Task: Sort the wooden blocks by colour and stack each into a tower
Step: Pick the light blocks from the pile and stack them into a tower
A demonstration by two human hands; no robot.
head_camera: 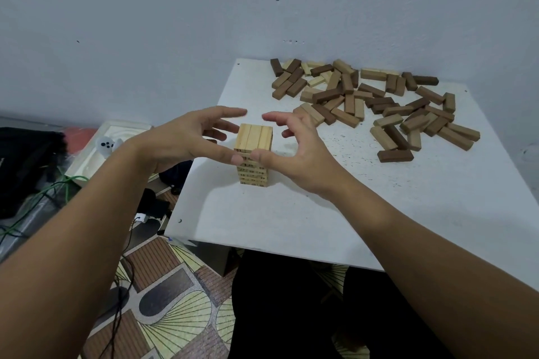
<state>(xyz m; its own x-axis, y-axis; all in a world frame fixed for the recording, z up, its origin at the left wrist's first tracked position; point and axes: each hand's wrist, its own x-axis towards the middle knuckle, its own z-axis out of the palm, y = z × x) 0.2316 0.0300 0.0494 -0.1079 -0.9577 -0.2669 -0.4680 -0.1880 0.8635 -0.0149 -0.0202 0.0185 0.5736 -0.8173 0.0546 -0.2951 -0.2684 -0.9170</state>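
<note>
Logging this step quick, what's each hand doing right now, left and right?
Left hand: open, fingers spread beside the light block tower, thumb tip at its front.
Right hand: open, fingers loosely curved on the tower's other side, thumb tip at its front.

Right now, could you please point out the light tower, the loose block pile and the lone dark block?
light tower (254,137), head view, top layer.
loose block pile (350,96), head view, pile's middle.
lone dark block (395,155), head view, long side face.

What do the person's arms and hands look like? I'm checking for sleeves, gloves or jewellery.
Both forearms are bare up to the frame edge, with no sleeves in view. The left hand and right hand wear no gloves, rings, watch or bands that show.
</note>
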